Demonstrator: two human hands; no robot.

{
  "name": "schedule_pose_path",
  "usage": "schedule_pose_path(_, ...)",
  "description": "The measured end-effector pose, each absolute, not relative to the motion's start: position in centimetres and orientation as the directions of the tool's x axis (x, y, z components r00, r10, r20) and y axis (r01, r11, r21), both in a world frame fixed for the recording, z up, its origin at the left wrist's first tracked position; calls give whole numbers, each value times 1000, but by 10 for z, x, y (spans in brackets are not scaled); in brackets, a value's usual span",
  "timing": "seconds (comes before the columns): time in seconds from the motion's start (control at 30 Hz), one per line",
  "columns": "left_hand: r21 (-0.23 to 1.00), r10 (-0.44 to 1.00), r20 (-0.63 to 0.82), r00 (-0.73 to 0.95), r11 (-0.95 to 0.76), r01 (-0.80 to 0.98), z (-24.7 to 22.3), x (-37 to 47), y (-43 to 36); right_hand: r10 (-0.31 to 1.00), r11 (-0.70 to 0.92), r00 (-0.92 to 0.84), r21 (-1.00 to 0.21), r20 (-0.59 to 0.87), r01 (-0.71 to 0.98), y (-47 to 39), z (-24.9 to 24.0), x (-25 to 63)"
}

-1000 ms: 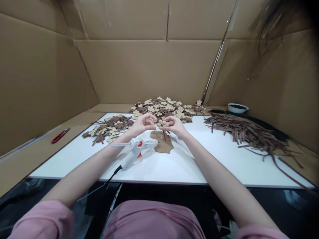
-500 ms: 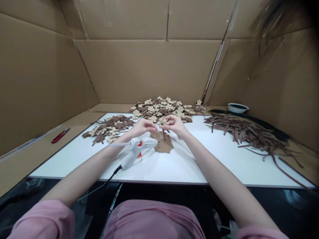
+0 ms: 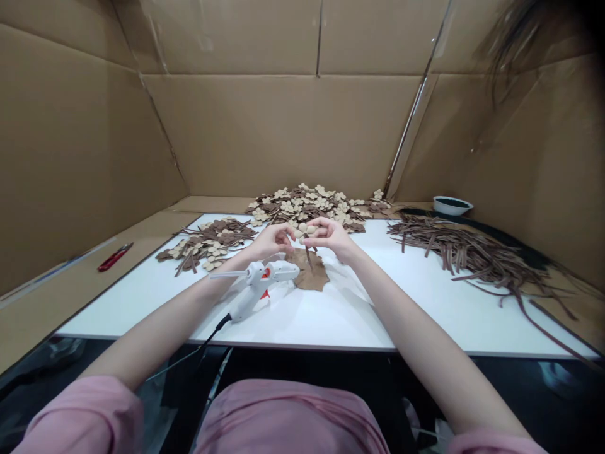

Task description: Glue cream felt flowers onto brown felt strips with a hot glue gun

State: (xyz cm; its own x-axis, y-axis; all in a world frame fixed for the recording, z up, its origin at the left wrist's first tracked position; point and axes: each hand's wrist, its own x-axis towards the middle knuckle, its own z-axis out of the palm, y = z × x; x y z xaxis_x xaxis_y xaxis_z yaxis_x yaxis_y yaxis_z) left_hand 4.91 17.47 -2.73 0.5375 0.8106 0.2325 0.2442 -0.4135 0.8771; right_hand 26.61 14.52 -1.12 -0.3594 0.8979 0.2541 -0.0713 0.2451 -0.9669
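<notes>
My right hand [image 3: 329, 237] pinches a cream flower [image 3: 303, 231] cut from a felt-like or leathery material, with a brown strip [image 3: 309, 255] hanging below it as a stem. My left hand [image 3: 275, 239] has its fingers closed at the flower's left petals. Under the hands lies a tan leaf-shaped piece [image 3: 312, 277] on the white board. Beside it, below my left hand, stands a white glue gun [image 3: 253, 290] with an orange trigger, a glue stick at its back and its nozzle towards the leaf-shaped piece.
Behind the hands is a heap of cream and brown flowers [image 3: 307, 205]. A smaller pile of flowers with stems [image 3: 208, 243] lies left. Brown strips [image 3: 463, 246] spread at right, near a white bowl [image 3: 452, 205]. A red cutter [image 3: 115, 258] lies far left. Cardboard walls [image 3: 283, 132] surround the board.
My left hand has closed in on the flower, which has shifted slightly left and tilted, its stem now slanting. The glue gun and the leaf-shaped piece have stayed put.
</notes>
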Motion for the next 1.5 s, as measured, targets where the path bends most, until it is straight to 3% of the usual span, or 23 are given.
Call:
schedule_pose_path(0.37, 816, 777, 353, 521, -528, 234, -7, 52, 161, 941, 200, -283, -979, 183, 30, 147, -17, 264)
schedule_pose_path(0.53, 873, 750, 323, 577, -472, 125, -3, 55, 156, 927, 198, -338, -978, 162, 73, 147, -19, 263)
schedule_pose_path(0.97, 875, 745, 337, 576, -473, 100, -8, 61, 156, 928, 216, -330, -972, 175, 92, 144, -19, 262)
schedule_pose_path(1.2, 854, 793, 383, 473, -499, 145, -4, 59, 156, 932, 230, -305, -970, 196, 79, 145, -18, 264)
schedule_pose_path(1.5, 875, 763, 341, 549, -472, 111, -8, 66, 154, 921, 234, -335, -969, 197, 73, 146, -19, 262)
